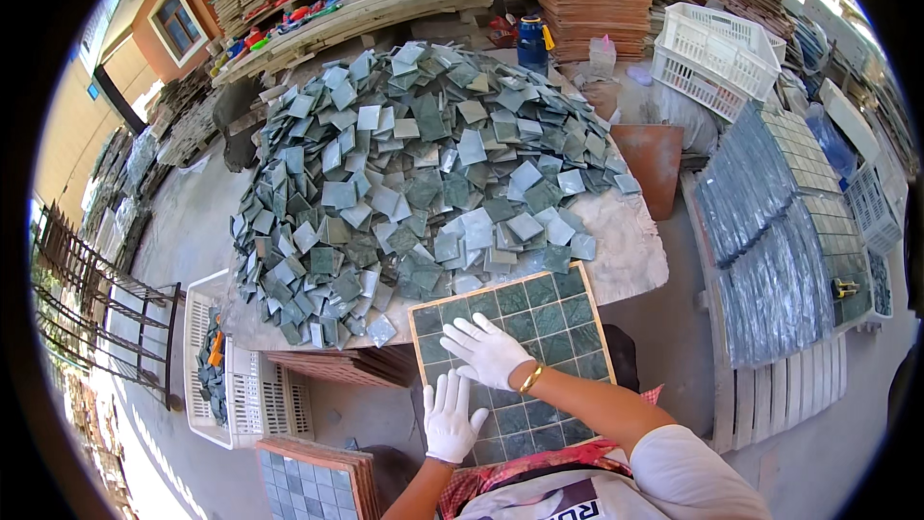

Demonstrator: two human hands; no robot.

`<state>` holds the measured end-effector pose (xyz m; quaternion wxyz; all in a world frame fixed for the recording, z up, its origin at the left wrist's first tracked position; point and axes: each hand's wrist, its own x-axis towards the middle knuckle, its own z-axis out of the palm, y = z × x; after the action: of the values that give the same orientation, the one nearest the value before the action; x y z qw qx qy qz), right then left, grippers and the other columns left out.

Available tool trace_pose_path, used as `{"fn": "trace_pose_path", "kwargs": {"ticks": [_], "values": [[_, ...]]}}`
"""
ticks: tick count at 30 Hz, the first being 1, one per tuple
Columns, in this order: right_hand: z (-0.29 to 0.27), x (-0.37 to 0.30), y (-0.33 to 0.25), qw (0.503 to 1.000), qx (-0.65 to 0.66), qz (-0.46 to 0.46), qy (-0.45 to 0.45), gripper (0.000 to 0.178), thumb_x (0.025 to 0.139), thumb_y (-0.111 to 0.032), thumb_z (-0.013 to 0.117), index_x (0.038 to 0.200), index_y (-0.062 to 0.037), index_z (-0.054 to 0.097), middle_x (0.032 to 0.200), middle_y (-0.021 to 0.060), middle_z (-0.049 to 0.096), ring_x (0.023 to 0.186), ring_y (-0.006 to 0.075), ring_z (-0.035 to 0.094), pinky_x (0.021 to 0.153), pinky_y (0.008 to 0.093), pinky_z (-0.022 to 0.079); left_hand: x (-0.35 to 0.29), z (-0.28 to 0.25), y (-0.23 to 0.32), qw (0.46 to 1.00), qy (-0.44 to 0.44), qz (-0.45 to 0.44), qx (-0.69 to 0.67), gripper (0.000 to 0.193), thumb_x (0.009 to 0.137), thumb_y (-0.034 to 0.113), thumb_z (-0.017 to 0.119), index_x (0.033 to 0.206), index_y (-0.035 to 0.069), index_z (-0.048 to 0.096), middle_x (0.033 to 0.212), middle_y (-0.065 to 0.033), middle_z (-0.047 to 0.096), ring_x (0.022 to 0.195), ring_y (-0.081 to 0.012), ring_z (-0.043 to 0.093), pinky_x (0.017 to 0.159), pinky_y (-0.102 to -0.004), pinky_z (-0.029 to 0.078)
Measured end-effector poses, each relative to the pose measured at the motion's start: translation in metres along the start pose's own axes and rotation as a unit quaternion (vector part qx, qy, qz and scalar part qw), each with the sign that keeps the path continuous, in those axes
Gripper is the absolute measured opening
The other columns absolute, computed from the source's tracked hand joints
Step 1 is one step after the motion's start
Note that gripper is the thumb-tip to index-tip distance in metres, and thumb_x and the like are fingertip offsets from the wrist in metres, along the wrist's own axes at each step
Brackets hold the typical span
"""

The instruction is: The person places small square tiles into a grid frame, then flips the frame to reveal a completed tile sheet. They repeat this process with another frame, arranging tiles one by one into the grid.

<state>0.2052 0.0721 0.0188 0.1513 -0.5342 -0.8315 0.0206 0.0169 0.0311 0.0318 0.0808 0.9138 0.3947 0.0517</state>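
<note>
A wooden-framed tray (588, 287) filled with rows of square green stone tiles (544, 319) lies at the near edge of the table, over my lap. My right hand (489, 351), in a white glove with a gold bangle at the wrist, rests with fingers spread on the tiles. Nearer to me, my left hand (449, 421), also white-gloved, lies flat along the tray's left side, thumb apart. Neither hand holds anything. Beyond the tray rises a large heap of loose green-grey tiles (423, 149). Part of the tray is hidden under my hands and right forearm.
White plastic crates stand at left (252, 395) and far right (717, 53). Beneath the table's left edge sit stacked reddish boards (356, 364); a tiled panel (306, 483) leans nearby. Wrapped tile stacks (770, 231) rest on a pallet at right. A blue jug (532, 43) stands behind the heap.
</note>
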Motion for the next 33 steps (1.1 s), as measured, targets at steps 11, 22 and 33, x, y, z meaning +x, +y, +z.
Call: {"fn": "trace_pose_path", "kwargs": {"ticks": [11,22,33], "values": [[-0.037,-0.058,0.027,0.991,-0.039,0.129,-0.01,0.081,0.083,-0.054,0.06,0.14,0.0003,0.04,0.146,0.0202,0.038,0.138,0.0337,0.032,0.115,0.0468,0.022,-0.103,0.019,-0.011,0.988,0.011,-0.057,-0.145,0.081,0.084,0.043,0.065,0.141,-0.004,0.034,0.147,-0.0281,0.033,0.136,-0.0438,0.032,0.111,-0.0539,0.026],[0.041,0.093,-0.065,0.992,-0.037,0.116,0.023,0.089,0.084,-0.061,0.054,0.142,0.0056,0.035,0.147,0.0245,0.035,0.14,0.0357,0.027,0.115,0.0485,0.018,-0.1,0.02,-0.013,0.98,0.05,-0.048,-0.189,0.078,0.084,0.046,0.063,0.138,-0.004,0.04,0.146,-0.0258,0.037,0.135,-0.0424,0.035,0.11,-0.0542,0.027],[-0.012,-0.038,-0.07,0.979,-0.008,-0.126,-0.162,0.074,0.085,-0.055,0.055,0.138,-0.0036,0.044,0.143,0.0155,0.042,0.135,0.0318,0.036,0.113,0.0472,0.025,-0.111,0.034,-0.023,0.911,0.178,-0.098,-0.357,0.038,0.086,0.018,0.062,0.122,0.005,0.061,0.129,-0.018,0.057,0.122,-0.0352,0.053,0.104,-0.0461,0.039]]}}
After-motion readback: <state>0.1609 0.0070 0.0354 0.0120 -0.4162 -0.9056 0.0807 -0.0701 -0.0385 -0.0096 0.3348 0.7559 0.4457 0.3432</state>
